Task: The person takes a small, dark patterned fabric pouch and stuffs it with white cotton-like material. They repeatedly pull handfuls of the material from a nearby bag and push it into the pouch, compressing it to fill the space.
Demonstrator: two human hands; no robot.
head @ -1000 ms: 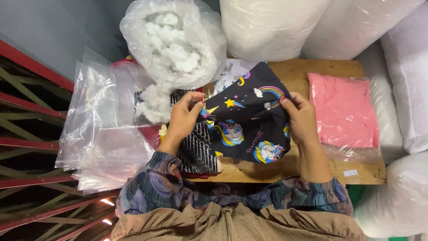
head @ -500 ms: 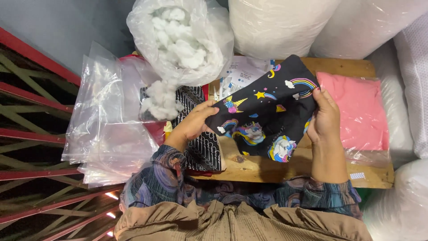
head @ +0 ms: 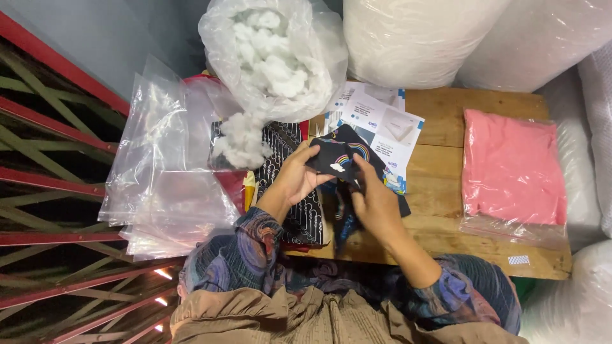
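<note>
We hold the black printed fabric piece (head: 341, 159) between both hands, just above the wooden table (head: 484, 108). Our left hand (head: 294, 178) curls its fingers under the near-left edge and pinches it against the thumb; our right hand (head: 376, 204) presses down on the lower half, fingers closed over bunched cloth, so both grips are pinching the fabric rather than spread.

Compared with a second ago, the cloth is far smaller in our hands: it was opened out broad and flat with many prints showing, then tilted up, and now it is gathered into a compact bundle showing only a rainbow and a small cloud. We judge that it has been folded or scrunched in on itself, so the handling has gone from spreading to gathering.

Its long axis now runs from the upper left, near our left fingertips, down and to the right under our right palm; the printed face looks up at us.

Around it lie white paper cards (head: 382, 124) touching the fabric's far edge, a patterned black-and-white cloth (head: 299, 216) below our left wrist, a clear bag of white stuffing (head: 274, 57), a stack of clear plastic bags (head: 166, 185), and a bagged pink item (head: 513, 169) well apart on the right.
</note>
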